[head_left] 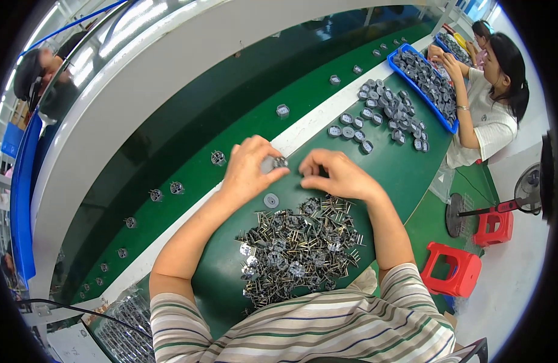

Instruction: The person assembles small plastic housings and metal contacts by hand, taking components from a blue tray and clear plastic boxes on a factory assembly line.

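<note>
My left hand [250,168] is closed in a pinch on a small round grey plug part [280,162], with metal bits showing at its outer end. Just to its right hovers my right hand [338,174], fingers loosely curled and the thumb a little apart from them; I see nothing between them. Below the two hands spreads a heap of dark plug inserts with brass pins [291,245]. A single round grey disc [271,200] lies on the green table between that heap and my left hand.
Round grey housings [388,106] lie loose at the far right, beside a blue tray [419,85] full of more. A green conveyor belt [246,133] beyond a white rail carries spaced parts. A co-worker [497,97] sits at the right, near red stools [453,269] and a fan [526,189].
</note>
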{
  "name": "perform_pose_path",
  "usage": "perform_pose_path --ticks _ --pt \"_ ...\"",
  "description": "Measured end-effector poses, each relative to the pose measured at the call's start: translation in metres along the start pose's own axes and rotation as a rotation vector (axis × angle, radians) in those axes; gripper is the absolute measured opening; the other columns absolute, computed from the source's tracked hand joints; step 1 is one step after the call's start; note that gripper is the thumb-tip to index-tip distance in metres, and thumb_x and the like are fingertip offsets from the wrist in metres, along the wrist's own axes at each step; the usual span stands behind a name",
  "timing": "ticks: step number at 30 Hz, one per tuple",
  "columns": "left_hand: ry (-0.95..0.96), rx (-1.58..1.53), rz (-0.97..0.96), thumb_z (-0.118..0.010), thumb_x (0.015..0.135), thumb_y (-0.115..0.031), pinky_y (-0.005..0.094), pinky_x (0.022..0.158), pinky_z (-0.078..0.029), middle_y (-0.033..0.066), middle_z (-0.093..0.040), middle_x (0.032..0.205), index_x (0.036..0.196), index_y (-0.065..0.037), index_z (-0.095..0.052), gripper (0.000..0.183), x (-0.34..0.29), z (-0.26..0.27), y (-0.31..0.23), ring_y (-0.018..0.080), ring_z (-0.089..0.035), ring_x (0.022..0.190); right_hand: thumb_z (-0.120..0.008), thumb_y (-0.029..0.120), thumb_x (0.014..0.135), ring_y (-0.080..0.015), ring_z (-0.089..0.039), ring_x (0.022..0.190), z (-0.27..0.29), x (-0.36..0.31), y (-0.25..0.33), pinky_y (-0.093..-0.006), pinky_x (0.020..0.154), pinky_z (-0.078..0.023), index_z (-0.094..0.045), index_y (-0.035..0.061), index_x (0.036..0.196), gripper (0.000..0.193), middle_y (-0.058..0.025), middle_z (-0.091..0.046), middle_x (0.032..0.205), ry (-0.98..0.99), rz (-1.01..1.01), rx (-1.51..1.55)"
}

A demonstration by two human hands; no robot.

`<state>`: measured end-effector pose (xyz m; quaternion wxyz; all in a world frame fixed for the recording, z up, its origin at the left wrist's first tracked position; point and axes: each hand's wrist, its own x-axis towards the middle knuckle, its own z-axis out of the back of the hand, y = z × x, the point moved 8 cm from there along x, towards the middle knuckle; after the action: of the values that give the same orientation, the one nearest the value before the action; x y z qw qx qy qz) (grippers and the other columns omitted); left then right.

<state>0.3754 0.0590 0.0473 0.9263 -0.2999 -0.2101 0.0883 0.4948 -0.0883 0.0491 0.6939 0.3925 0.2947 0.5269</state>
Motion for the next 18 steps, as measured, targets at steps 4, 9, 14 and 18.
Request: perform_pose_path --ticks 4,9,14,18 --pt "-0.144 0.258 0.091 -0.091 0.073 -0.025 0.0440 0.089 -0.044 0.0070 -0.070 0.104 0.093 -0.010 -0.077 0.029 0.014 0.040 0.023 0.0287 -0.065 0.103 -0.088 0.025 0.083 -0.0268 -0.069 0.087 -0.013 -0.021 0.014 -0.0392 0.074 -0.055 -0.070 0.0044 0.106 0.036 -0.0087 -0.068 0.089 0.243 0.270 -0.127" --pt "-0.113 0.472 0.142 -0.089 0.077 -0.020 0.0454 0.095 -0.042 0.0067 -0.065 0.112 0.103 -0.010 -0.075 0.032 0.006 0.049 0.033 0.0293 -0.059 0.110 -0.085 0.015 0.085 -0.0274 -0.072 0.082 -0.035 -0.011 0.010 -0.0405 0.073 -0.056 -0.072 0.0007 0.094 0.021 -0.0129 -0.071 0.089 0.381 0.171 -0.013" --pt "0.175 0.174 0.065 -0.088 0.077 -0.009 0.0427 0.100 -0.040 0.0055 -0.060 0.121 0.110 -0.013 -0.073 0.036 0.012 0.056 -0.033 0.0288 -0.057 0.117 -0.083 0.013 0.087 -0.0201 -0.065 0.073 -0.032 -0.010 0.007 -0.0353 0.067 -0.053 -0.076 0.0033 0.094 0.014 -0.0068 -0.069 0.085 0.369 0.149 0.041" --pt "0.746 -0.028 -0.080 -0.088 0.074 -0.005 0.0413 0.100 -0.040 0.0048 -0.061 0.113 0.112 -0.017 -0.075 0.041 -0.009 0.012 -0.044 0.0258 -0.058 0.113 -0.084 0.014 0.086 -0.0194 -0.065 0.074 -0.034 -0.010 -0.003 -0.0357 0.068 -0.052 -0.079 0.0079 0.102 0.017 -0.0048 -0.069 0.084 0.376 0.110 0.110"
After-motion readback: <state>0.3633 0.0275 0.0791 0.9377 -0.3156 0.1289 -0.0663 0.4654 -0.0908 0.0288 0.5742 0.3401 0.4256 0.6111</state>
